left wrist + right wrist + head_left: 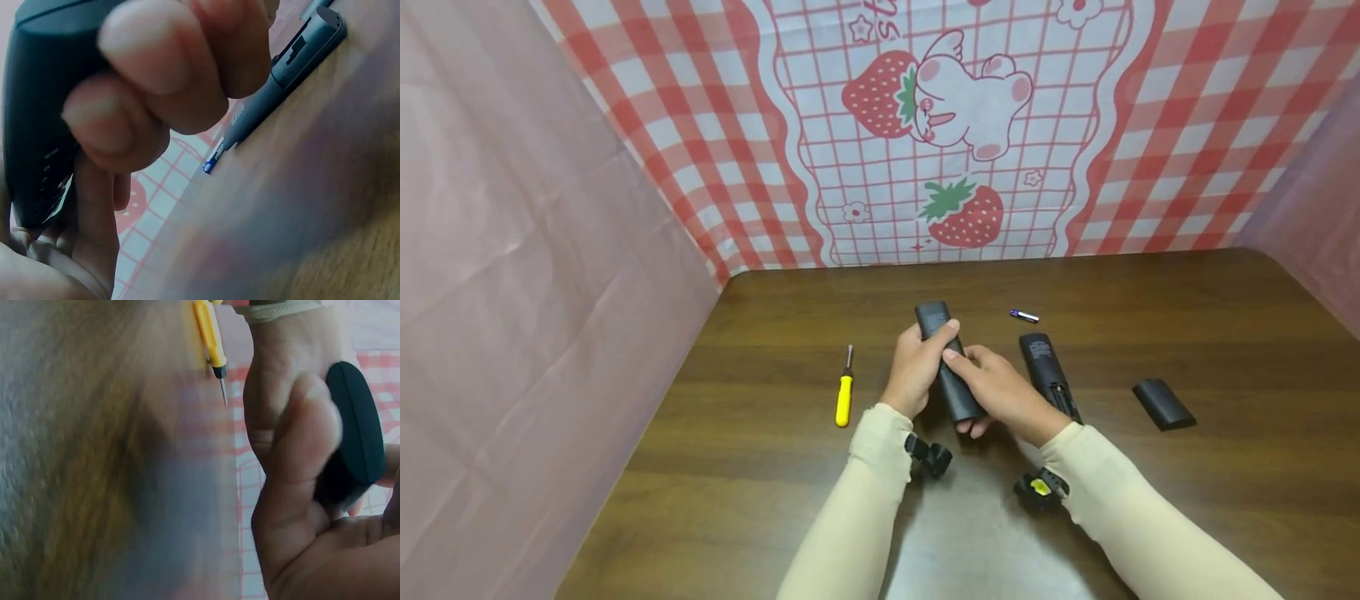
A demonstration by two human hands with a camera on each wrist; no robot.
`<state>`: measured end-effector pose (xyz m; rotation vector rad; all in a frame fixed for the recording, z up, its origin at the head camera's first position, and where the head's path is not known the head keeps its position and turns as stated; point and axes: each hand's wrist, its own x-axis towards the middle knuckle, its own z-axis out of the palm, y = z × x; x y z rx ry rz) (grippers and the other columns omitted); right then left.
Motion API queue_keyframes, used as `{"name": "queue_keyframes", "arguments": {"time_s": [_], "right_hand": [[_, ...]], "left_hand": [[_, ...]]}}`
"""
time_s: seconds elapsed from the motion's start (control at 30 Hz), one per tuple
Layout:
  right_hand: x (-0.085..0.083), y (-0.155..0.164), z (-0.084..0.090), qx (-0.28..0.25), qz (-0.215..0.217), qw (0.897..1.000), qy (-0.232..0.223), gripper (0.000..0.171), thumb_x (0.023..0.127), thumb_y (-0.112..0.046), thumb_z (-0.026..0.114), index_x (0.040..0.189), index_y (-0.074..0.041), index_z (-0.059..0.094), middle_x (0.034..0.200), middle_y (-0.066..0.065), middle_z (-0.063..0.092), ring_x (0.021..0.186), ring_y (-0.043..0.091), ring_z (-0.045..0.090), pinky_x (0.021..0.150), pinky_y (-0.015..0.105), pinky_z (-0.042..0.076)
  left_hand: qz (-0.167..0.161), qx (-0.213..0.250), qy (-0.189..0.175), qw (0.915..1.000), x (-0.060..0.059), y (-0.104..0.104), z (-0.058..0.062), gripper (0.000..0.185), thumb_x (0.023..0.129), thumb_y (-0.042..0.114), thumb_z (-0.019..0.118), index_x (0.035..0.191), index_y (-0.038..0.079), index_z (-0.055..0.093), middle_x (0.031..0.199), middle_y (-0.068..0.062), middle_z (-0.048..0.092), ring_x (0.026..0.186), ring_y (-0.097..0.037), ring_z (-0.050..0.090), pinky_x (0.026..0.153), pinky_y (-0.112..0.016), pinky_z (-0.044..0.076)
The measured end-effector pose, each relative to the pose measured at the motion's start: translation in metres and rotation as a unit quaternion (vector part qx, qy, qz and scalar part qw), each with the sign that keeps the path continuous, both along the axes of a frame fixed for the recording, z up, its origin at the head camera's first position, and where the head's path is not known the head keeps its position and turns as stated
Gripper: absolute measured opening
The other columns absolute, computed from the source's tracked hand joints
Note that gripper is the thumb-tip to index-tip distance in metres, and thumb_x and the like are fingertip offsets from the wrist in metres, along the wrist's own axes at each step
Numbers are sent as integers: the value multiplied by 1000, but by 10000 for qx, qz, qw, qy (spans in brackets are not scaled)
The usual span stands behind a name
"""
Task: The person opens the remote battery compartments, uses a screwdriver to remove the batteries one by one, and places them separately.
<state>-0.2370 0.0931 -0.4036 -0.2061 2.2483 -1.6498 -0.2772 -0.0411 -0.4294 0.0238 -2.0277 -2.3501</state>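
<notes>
A black remote control [957,392] is held above the table, back side up, its far end tilted a little left in the head view. My left hand [915,367] grips its left side, with the thumb lying across the back. From the right, my right hand [1000,387] holds the lower part, thumb on the back and fingers curled underneath. Buttons on the remote's underside [53,169] show in the left wrist view. In the right wrist view the remote's near end [356,425] sits between the hands.
A second black remote [1047,367] lies with its battery compartment uncovered. Right of it is a loose black cover [1163,404]. One battery [1024,316] lies farther back. A yellow-handled screwdriver [845,392] lies at left. A checked cloth [880,167] hangs behind the table.
</notes>
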Motion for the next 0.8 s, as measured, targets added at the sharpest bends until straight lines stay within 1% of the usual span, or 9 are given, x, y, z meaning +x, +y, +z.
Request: {"name": "queue_keyframes", "arguments": {"time_s": [0.2, 0.3, 0.4, 0.53, 0.7, 0.8], "right_hand": [[-1, -3, 1, -79, 9, 9998, 206, 60, 104, -50, 48, 132, 3, 44, 75, 18, 62, 50, 25, 63, 42, 34, 47], [-2, -4, 1, -121, -31, 9996, 252, 57, 105, -47, 48, 129, 4, 44, 74, 17, 65, 49, 25, 63, 41, 33, 45], [-2, -7, 2, -153, -60, 9997, 198, 55, 105, -46, 48, 130, 4, 43, 74, 16, 69, 50, 25, 63, 43, 34, 46], [-3, -10, 2, -220, -48, 9996, 151, 56, 105, -43, 49, 133, 4, 40, 76, 17, 70, 54, 25, 65, 47, 39, 51], [-2, -13, 2, -242, 5, 9987, 443, 55, 106, -37, 50, 136, 8, 39, 78, 20, 65, 58, 25, 64, 50, 41, 53], [-2, -14, 0, -253, 1, 9982, 553, 55, 106, -36, 51, 139, 7, 38, 81, 20, 64, 59, 26, 64, 50, 40, 53]], "left_hand": [[30, 104, 39, 9999, -3, 0, 4, 26, 92, 29, 72, 102, 5, 70, 87, -5, 65, 78, -17, 62, 73, -29, 51], [57, 88, 48, 9999, -3, 0, 5, 26, 92, 28, 72, 102, 4, 70, 87, -5, 65, 79, -17, 61, 74, -29, 50], [129, 84, -20, 9999, -4, -1, 5, 28, 92, 29, 72, 103, 3, 70, 87, -5, 65, 79, -17, 61, 74, -29, 50], [218, 89, -116, 9997, -3, -4, 5, 31, 91, 31, 72, 106, 3, 70, 89, -6, 66, 79, -18, 62, 75, -30, 50], [248, 58, -78, 9996, -2, -7, 6, 32, 93, 30, 71, 109, 3, 69, 90, -7, 67, 81, -18, 63, 77, -32, 51], [279, 119, -46, 9995, -1, -8, 6, 29, 93, 29, 70, 107, 3, 69, 90, -8, 67, 80, -19, 64, 76, -32, 52]]}}
